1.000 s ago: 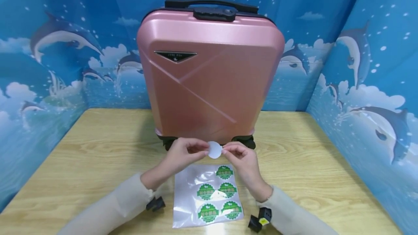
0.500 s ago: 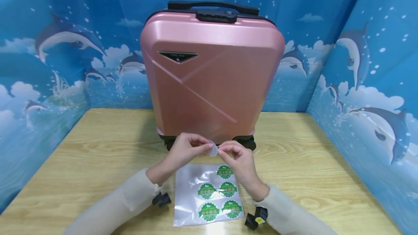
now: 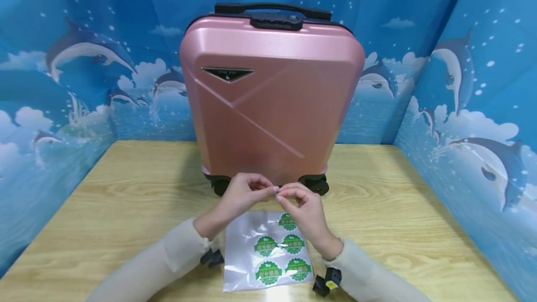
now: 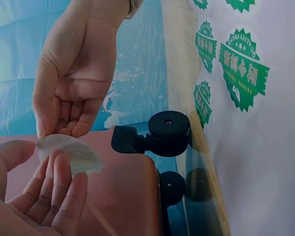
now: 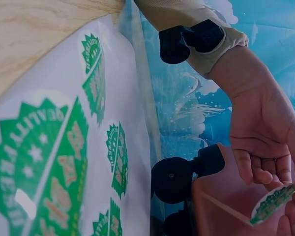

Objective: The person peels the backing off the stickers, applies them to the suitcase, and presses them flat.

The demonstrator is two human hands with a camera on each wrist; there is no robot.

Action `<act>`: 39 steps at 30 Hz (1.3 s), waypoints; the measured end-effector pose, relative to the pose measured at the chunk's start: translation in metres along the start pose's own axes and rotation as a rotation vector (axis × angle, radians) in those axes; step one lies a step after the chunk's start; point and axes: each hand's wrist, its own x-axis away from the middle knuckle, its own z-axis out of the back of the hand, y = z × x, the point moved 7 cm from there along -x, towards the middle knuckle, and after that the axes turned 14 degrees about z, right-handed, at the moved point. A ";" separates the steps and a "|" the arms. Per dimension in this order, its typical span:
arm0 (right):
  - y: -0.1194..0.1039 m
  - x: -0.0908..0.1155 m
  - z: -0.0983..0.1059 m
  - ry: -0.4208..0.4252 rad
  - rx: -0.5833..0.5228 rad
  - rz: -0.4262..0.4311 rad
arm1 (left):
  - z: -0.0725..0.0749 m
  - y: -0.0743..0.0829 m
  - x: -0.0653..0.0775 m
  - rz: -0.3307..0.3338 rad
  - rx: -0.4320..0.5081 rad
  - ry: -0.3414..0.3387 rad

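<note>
My left hand (image 3: 243,195) and right hand (image 3: 306,211) meet in front of the suitcase's lower edge, pinching a small round sticker (image 4: 76,153) between thumbs and fingertips. Its pale back shows in the left wrist view, and its green printed face in the right wrist view. In the head view the sticker is nearly edge-on and mostly hidden by fingertips. Below the hands, a glossy white sticker sheet (image 3: 241,250) lies on the table with several green badge stickers (image 3: 268,272) on it; one spot at its upper left has no sticker.
A pink hard-shell suitcase (image 3: 268,106) stands upright behind the hands, with a black handle (image 3: 272,7) on top and black wheels (image 3: 314,184) below. The wooden table (image 3: 398,209) is bounded by blue dolphin-print curtains (image 3: 474,106). Black devices (image 3: 327,282) hang at both cuffs.
The sticker has turned from showing its round white back to nearly edge-on in the head view. My hands have come closer together, the right one shifting left until the fingertips meet.
</note>
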 end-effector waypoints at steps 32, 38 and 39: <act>0.016 0.003 0.017 -0.014 -0.015 -0.166 | 0.029 0.000 0.002 -0.009 0.030 0.044; 0.016 -0.004 0.023 -0.031 -0.025 -0.205 | 0.032 0.007 0.002 -0.017 0.037 0.023; 0.016 -0.005 0.024 -0.028 -0.030 -0.216 | 0.032 0.009 0.002 -0.022 0.039 0.018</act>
